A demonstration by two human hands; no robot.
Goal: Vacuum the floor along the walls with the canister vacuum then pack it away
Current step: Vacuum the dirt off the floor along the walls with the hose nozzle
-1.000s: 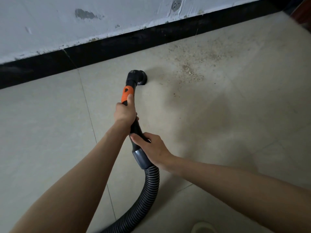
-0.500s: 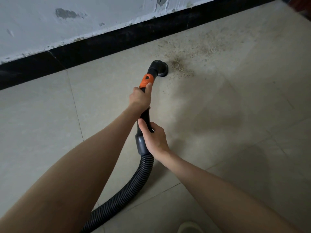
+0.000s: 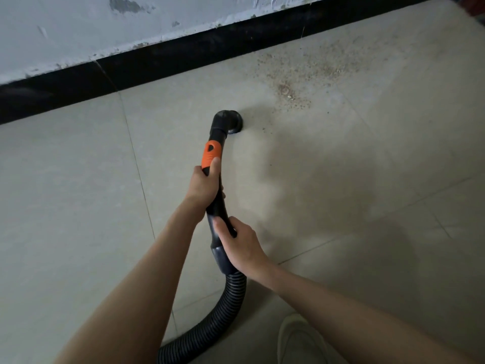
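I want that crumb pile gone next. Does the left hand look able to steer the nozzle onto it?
Probably yes: the left hand grips the handle, and only bare tile separates the nozzle from the crumb pile.

Curved plastic vacuum wand (image 3: pixel 215 206) was black, with orange grip section (image 3: pixel 210 156). Ribbed flexible hose (image 3: pixel 223 311) was black; cuff joining it was grey. Tiled floor (image 3: pixel 65 193) was pale beige with thin dark grout lines. Speckled debris patch (image 3: pixel 301 74) was tan-brown. Skirting strip (image 3: pixel 157 56) was black; chipped wall (image 3: pixel 78 30) whitish-grey. Shoe (image 3: pixel 299 340) was off-white.
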